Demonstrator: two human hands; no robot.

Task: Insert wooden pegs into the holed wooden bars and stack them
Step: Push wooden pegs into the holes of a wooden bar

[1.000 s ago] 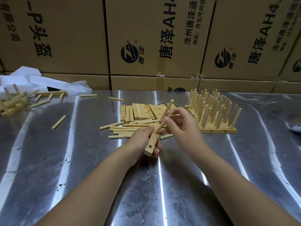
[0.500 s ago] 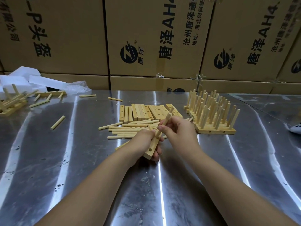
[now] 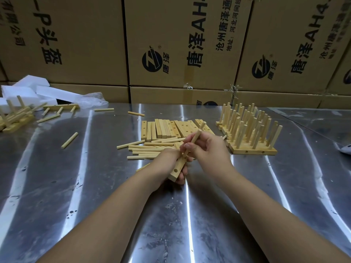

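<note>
Left hand: your left hand (image 3: 167, 164) is wrapped around a bar (image 3: 178, 170), gripping it above the table (image 3: 95, 186); the bar's near end sticks out below your fingers and shows one open hole on its top face.
Right hand: your right hand (image 3: 207, 147) pinches a peg (image 3: 194, 139) between thumb and fingers, closed on it near its lower half.
Peg: it leans up and away to the right, its lower end meeting the bar where your two hands come together; you cannot tell from here how deep it sits in the hole.
Second peg: another peg tip (image 3: 202, 124) shows just behind the first one, at the same lean; its lower part is hidden by your right hand.
Hands: they touch, close together over the bar.
Loose pegs: a pile (image 3: 144, 150) lies flat on the table just beyond your left hand; a few strays (image 3: 69, 137) lie well apart to the left.
Bare bars: a row (image 3: 167, 129) lies side by side behind the loose pile.
Finished stack: the pegged bars (image 3: 250, 133) stand to the right of the bare bars, pegs pointing up, near your right hand.
Left edge: more pegged pieces (image 3: 15, 118) lie jumbled beside white foam (image 3: 28, 88).
Background: cartons (image 3: 76, 44) line the far side of the table.
</note>
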